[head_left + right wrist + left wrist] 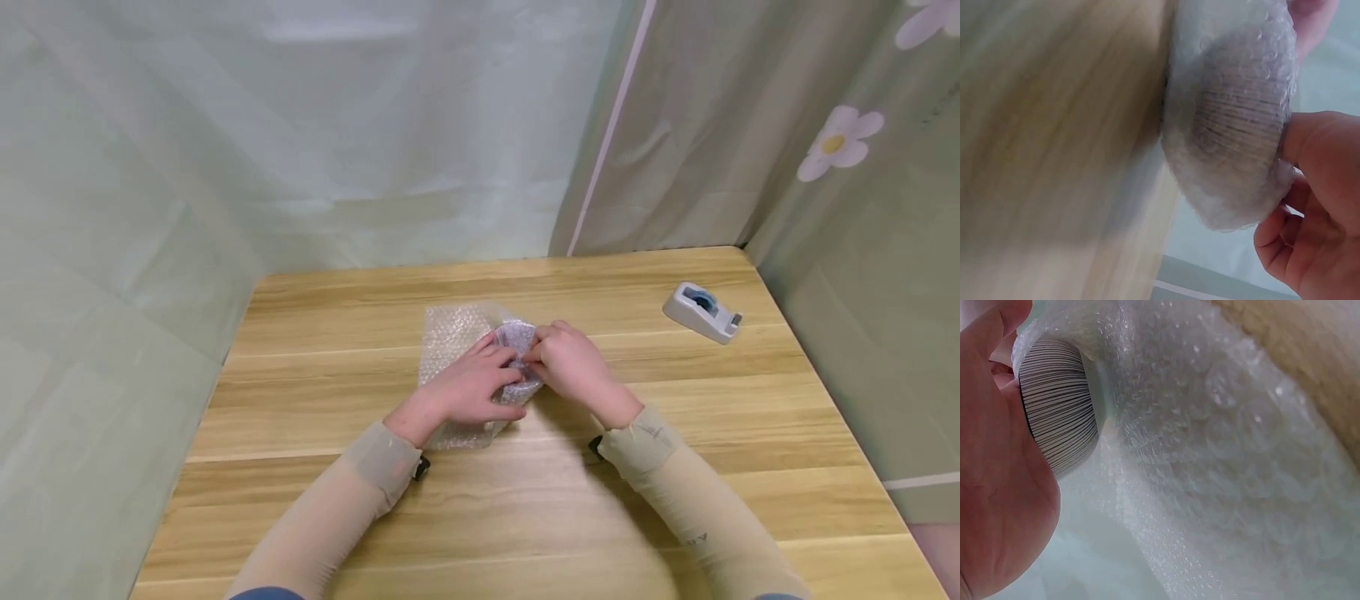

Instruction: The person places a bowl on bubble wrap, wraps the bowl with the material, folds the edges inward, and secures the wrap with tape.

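A bowl with thin black stripes (1059,403) sits partly wrapped in clear bubble wrap (453,329) near the middle of the table. My left hand (468,387) rests over the bowl and the wrap, its fingers spread. On the bowl's right side, my right hand (576,362) pinches the folded edge of the wrap with thumb and fingers. The right wrist view shows the stripes blurred through the covering layer (1210,194). A loose flat part of the sheet extends left beneath the left hand, while in the left wrist view part of the bowl's side is uncovered.
A grey tape dispenser (701,312) with a blue roll stands at the back right of the wooden table (322,367). Pale curtains (420,150) hang behind the table and along both sides.
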`<state>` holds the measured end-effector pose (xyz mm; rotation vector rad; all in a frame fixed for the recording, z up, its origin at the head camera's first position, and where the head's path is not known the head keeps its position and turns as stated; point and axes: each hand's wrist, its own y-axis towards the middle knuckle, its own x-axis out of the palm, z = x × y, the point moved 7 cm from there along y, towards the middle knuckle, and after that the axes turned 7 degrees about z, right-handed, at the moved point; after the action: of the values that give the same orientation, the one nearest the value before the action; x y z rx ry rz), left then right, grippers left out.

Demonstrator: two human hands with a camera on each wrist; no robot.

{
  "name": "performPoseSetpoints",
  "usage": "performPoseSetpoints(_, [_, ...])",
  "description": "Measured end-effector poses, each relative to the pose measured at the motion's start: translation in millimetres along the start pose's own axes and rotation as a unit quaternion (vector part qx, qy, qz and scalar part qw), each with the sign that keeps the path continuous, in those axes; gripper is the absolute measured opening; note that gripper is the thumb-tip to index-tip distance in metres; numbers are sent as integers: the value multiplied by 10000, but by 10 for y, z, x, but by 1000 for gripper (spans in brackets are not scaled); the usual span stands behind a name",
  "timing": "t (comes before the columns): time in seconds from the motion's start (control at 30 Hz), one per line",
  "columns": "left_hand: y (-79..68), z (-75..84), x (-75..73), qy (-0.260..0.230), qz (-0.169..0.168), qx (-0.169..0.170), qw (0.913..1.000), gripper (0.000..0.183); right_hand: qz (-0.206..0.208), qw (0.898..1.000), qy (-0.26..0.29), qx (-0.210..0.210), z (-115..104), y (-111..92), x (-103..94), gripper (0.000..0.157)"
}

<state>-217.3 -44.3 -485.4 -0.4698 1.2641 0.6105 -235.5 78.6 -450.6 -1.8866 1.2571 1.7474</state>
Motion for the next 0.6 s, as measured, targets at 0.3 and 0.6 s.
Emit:
performPoseSetpoints(0.3, [-47,-24,1,-32,-127,-57,9999,66,-174,9997,10,-155,20,49,43,10])
performPoseSetpoints(0.6, [-36,-10,-3,283,-215,-85,9993,70,-417,9977,-445,-281,-49,86,17,9])
